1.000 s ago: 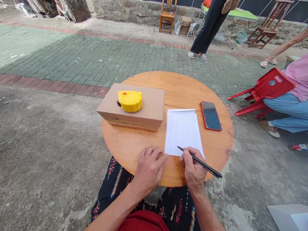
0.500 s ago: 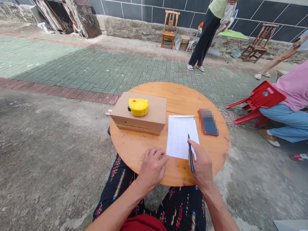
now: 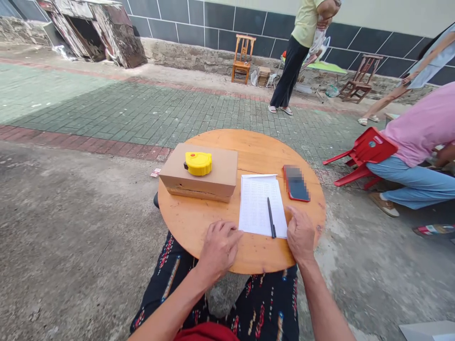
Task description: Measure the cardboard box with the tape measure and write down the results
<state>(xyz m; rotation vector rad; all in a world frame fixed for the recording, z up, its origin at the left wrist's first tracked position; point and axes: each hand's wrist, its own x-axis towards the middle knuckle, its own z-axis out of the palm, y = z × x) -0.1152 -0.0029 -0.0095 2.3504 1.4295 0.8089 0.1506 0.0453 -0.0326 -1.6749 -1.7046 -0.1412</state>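
My left hand (image 3: 219,245) lies on the round wooden table (image 3: 263,255), fingers loosely spread and fingertips by the lower left corner of a white sheet of paper (image 3: 254,203). Rows of small writing cover the sheet. A black pen (image 3: 271,218) lies across its right half, untouched. Just right of the sheet, my right hand (image 3: 300,234) rests empty on the tabletop, index finger stretched out and the other fingers partly bent. Beyond that hand is a phone in a red case (image 3: 296,184). A yellow tape measure (image 3: 198,164) sits on a brown cardboard box (image 3: 202,182) at the left.
On the right, a person in a pink top (image 3: 423,125) sits near a tilted red plastic chair (image 3: 373,147). Another person in black trousers (image 3: 287,71) stands on the paving. Wooden chairs (image 3: 242,59) line the wall. A bottle (image 3: 435,229) lies on the ground.
My right hand has let go of the pen, which now lies on the paper, and has shifted right off the sheet. My left hand stays by the paper's corner. The view has tilted slightly.
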